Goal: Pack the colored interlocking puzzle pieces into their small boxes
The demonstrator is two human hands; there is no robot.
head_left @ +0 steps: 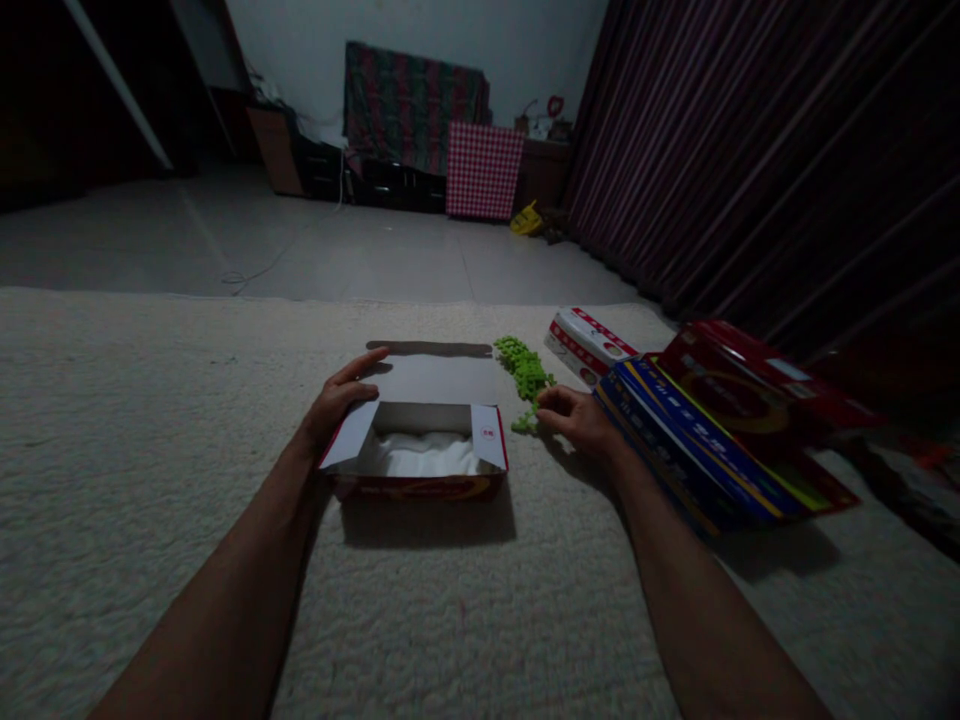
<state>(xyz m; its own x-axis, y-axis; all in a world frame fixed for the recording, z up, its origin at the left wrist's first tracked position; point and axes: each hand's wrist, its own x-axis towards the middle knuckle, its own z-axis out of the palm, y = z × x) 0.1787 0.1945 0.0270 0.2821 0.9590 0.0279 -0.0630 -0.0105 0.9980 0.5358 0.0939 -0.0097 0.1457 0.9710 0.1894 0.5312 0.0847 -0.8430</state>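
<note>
Green pieces (525,375) are heaped beside the open box (420,455), none seen inside; its flap is touched by the released left hand (334,405); the right hand (581,420) grip cannot be told.

Left forearm (247,580), lower left of frame: bare along whole visible length, lean, no sleeve edge in view. Right forearm (690,600), lower right: bare likewise, from wrist to frame edge. Left hand (334,405), right hand (577,420): uncovered. Fingers (367,358) slim. Dim light hides nails and finer detail.
</note>
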